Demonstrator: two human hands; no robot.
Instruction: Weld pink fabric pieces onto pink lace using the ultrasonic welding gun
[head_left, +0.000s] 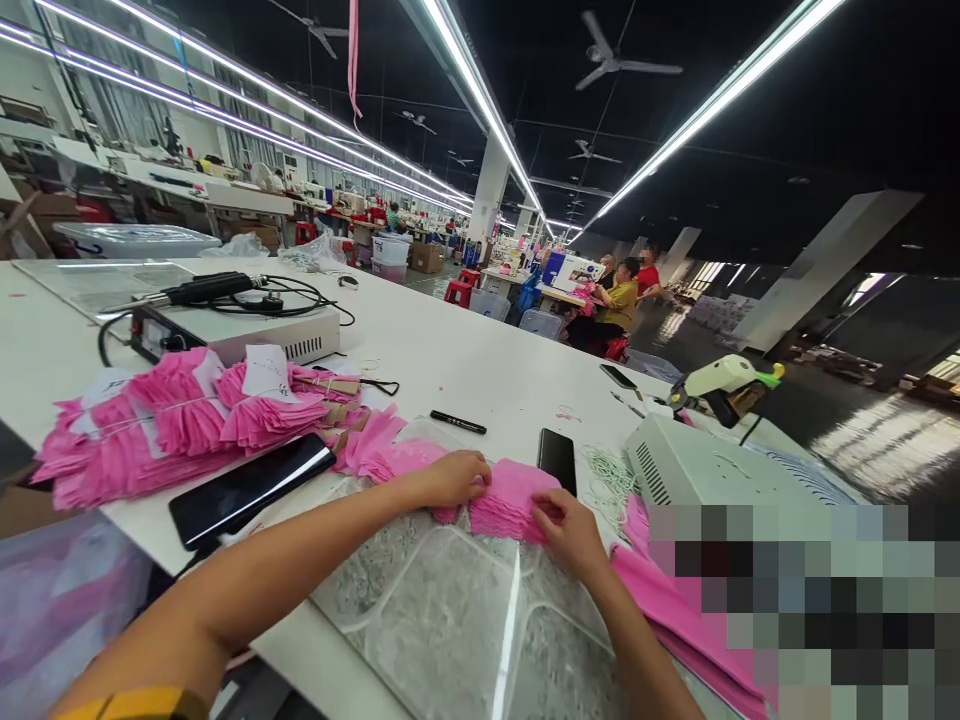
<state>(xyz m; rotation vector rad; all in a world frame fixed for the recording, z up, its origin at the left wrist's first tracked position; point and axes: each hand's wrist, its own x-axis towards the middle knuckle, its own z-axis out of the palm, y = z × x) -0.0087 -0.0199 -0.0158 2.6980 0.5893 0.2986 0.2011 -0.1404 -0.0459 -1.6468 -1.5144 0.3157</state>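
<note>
A stack of pink fabric pieces (510,500) lies between my hands at the near side of the white table, beside a clear sheet over a grey stone-patterned surface (450,600). At its left edge, my left hand (457,480) has its fingers curled down onto the fabric. My right hand (568,522) pinches the right edge between thumb and fingers. More loose pink fabric (386,450) spreads to the left of my left hand. Just behind the stack lies a black phone (556,458), and farther back a black marker pen (457,422).
Tied pink bundles (180,420) with paper labels and a large dark phone (251,488) lie left. Behind them, a corded black tool (210,290) rests on a grey box (300,335). Light-green string (607,480) and a pale machine housing (697,450) stand right. Co-workers sit farther off.
</note>
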